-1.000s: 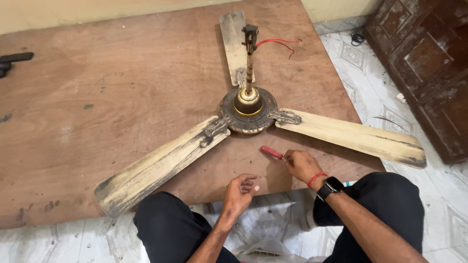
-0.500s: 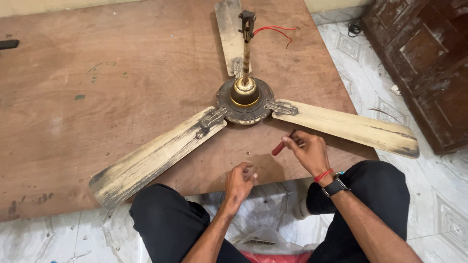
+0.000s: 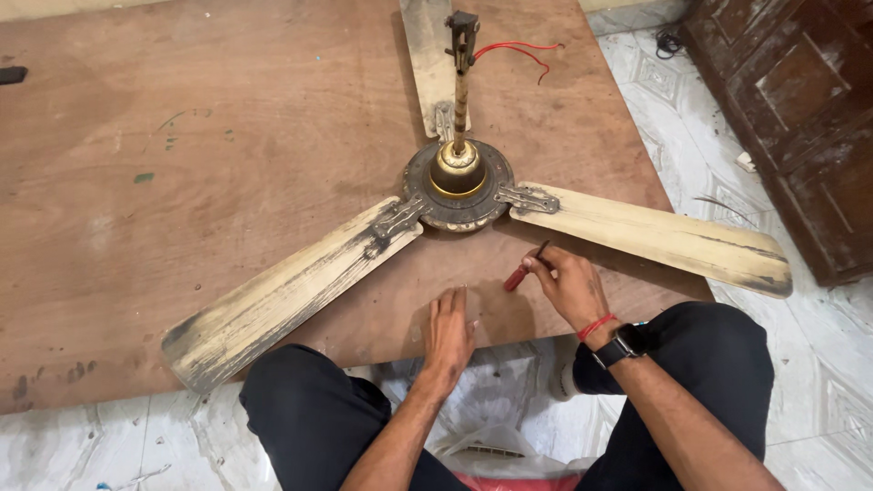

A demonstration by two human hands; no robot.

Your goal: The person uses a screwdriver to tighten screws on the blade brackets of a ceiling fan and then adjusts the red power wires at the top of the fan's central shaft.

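My right hand (image 3: 571, 284) is closed around a red-handled screwdriver (image 3: 522, 271); my fingers pinch it near the dark shaft so the red grip points down toward the board and the tip angles up toward the fan. Holding it that short looks like a way to steady the tip. The tool sits just off the near edge of the right blade (image 3: 655, 236), close to the bracket (image 3: 527, 198) that joins the blade to the hub.

My left hand (image 3: 448, 329) lies flat, fingers loose and spread, palm down on the plywood board (image 3: 182, 164), gripping nothing. It seems to brace me as I crouch over the work.

Past both hands the ceiling fan (image 3: 457, 186) rests on its back, rusty motor housing in the middle, downrod (image 3: 460, 82) standing straight up with red wires (image 3: 518, 50) curling off its top. Laid this way, the blade brackets face me. The left blade (image 3: 282, 295) runs out toward my knee, grimy at its end; a third blade (image 3: 427, 55) points away.

A dark wooden cabinet (image 3: 782, 100) stands at the right on the marble floor (image 3: 818, 382). Between my knees lies crumpled whitish plastic bag (image 3: 496, 445) over something red; I see no legible label anywhere.
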